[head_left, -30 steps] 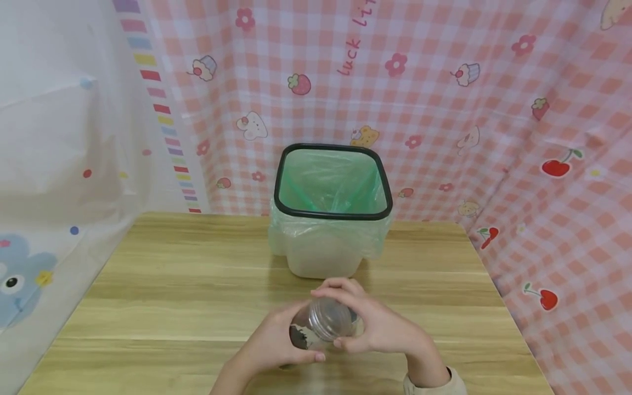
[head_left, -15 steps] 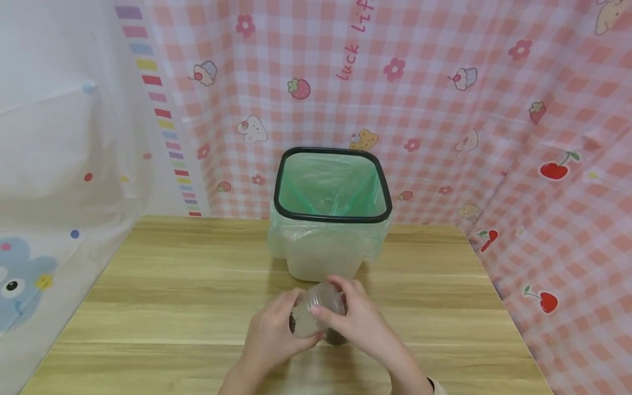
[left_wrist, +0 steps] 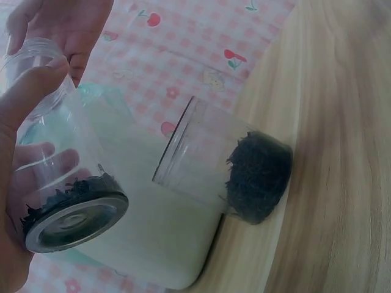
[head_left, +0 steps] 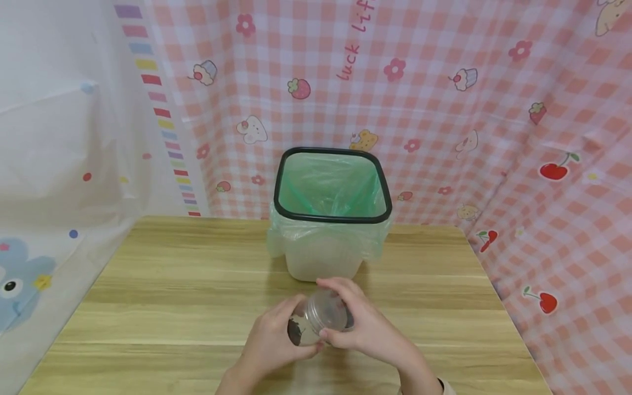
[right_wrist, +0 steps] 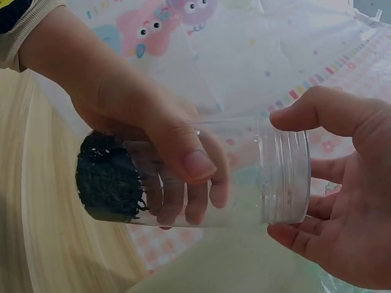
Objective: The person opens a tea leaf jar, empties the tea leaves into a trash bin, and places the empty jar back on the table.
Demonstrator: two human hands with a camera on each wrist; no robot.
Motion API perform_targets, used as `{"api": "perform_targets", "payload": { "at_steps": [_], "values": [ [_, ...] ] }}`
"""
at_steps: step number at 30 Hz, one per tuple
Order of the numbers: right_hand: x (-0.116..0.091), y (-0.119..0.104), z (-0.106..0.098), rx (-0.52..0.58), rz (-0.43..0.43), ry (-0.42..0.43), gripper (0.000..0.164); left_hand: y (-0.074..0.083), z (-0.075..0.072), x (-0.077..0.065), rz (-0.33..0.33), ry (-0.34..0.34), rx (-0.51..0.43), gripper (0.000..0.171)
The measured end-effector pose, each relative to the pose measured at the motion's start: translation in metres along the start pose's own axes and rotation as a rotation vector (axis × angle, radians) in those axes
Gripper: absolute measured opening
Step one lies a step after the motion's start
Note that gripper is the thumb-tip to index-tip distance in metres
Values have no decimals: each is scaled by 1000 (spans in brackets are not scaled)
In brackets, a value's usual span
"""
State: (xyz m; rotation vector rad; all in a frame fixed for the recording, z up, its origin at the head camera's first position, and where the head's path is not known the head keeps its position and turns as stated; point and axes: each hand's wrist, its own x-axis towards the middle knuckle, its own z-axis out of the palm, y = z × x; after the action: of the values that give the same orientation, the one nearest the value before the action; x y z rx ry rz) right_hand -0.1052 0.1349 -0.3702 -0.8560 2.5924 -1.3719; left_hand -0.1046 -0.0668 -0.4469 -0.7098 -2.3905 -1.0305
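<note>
Jar [right_wrist: 241, 168] in left hand [head_left: 273, 336]; right hand [head_left: 362, 325] holds ridged end [right_wrist: 284, 174].

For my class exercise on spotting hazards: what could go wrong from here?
The held jar is tilted; if its top is unsealed or loosens, the dark shreds inside might spill. It could slip, since only the left hand and right hand support it. A bump might topple the second jar standing close by on the table.

clear jar [right_wrist: 244, 177], tilted, dark shreds [right_wrist: 110, 180] inside
</note>
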Motion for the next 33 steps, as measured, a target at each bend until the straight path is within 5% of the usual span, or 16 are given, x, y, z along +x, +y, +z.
{"api": "perform_targets", "payload": {
  "at_steps": [5,12,20,26,33],
  "values": [
    [-2,1,-1,44,-4,-15,81,1,0,-1,-24,10,-17,73],
    [-1,-8,3,106,305,139,63,-4,4,2,98,181,157,75],
    [4,-13,15,43,424,115,78,-9,7,2,173,234,274,75],
    [4,-8,16,95,369,117,75,-9,8,0,159,215,261,73],
    [0,1,7,172,226,23,75,-6,6,0,104,159,195,71]
  ]
}}
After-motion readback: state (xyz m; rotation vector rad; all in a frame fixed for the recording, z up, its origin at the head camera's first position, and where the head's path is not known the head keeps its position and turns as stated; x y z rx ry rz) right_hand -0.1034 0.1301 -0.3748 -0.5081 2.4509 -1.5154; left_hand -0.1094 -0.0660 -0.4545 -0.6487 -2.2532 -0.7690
